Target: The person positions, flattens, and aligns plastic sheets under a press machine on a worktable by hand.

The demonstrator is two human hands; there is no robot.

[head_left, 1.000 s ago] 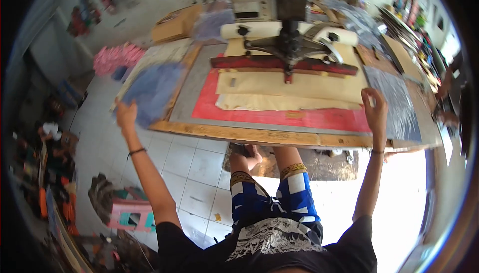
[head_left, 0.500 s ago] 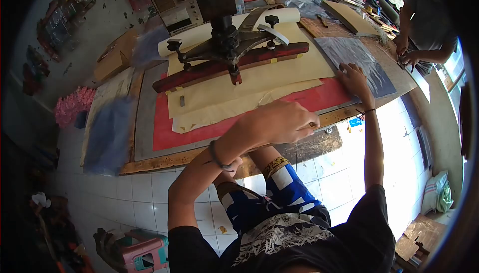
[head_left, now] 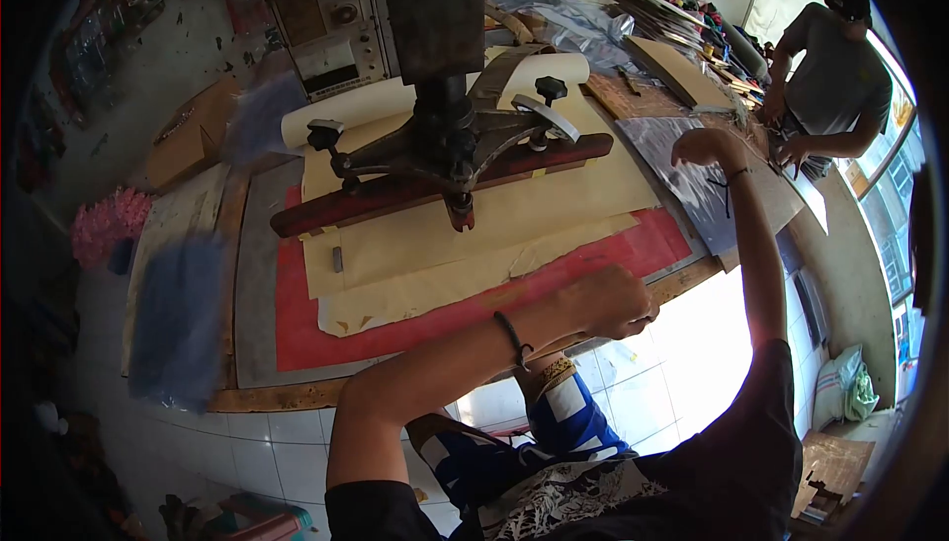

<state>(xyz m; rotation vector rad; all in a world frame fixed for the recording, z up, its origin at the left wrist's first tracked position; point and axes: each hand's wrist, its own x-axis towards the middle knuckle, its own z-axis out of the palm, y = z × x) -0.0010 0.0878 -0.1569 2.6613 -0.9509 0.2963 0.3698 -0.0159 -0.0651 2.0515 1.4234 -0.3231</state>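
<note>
My left hand (head_left: 615, 302) is closed over the front edge of the wooden frame (head_left: 287, 398), its fingertips pressed together; what it holds, if anything, is too small to name. Above the clear plastic sheets (head_left: 682, 180) at the right is my right hand (head_left: 704, 149), fingers curled downward, their grip unclear. Between the frame's sides lies a red sheet (head_left: 297, 329), partly covered by cream paper (head_left: 395, 279). A red squeegee bar (head_left: 376, 195) on a black metal clamp (head_left: 435, 151) spans the paper. A small grey piece (head_left: 337, 259) rests on the paper's left part.
Bluish plastic sheets (head_left: 178, 319) lie at the left, near a pink bundle (head_left: 109, 228) and a cardboard box (head_left: 193, 136). A radio-like device (head_left: 336, 37) stands behind. At the right, another person (head_left: 830, 77) stands by the table, near stacked boards (head_left: 672, 7).
My left hand has crossed from the left side to the right front. My right hand has moved onto the right side, then lifted with bent fingers. The view has turned right, showing the other person.
</note>
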